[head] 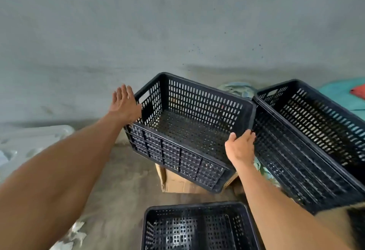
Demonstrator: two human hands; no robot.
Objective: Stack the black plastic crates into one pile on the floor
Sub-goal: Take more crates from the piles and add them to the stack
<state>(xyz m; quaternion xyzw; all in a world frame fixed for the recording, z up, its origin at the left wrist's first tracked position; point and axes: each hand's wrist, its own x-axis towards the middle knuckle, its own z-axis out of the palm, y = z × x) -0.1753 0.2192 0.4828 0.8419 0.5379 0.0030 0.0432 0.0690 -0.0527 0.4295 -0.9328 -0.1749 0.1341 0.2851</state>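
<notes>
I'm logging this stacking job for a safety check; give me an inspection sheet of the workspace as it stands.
Surface: bare, dusty concrete floor.
Job's things: three black slotted plastic crates; middle crate tilted, over a brown cardboard box; right crate tilted; near crate separate.
Clutter: clear plastic wrap, teal cloth.
Grippers: left hand at the middle crate's end, fingers spread; right hand grips its corner.
Cables: nothing seen.
Surroundings: grey wall.

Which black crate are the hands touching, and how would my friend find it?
Start at the grey wall, then look down to the brown cardboard box. The middle crate sits tilted on it. It alone has the left hand and right hand on its ends.
</notes>
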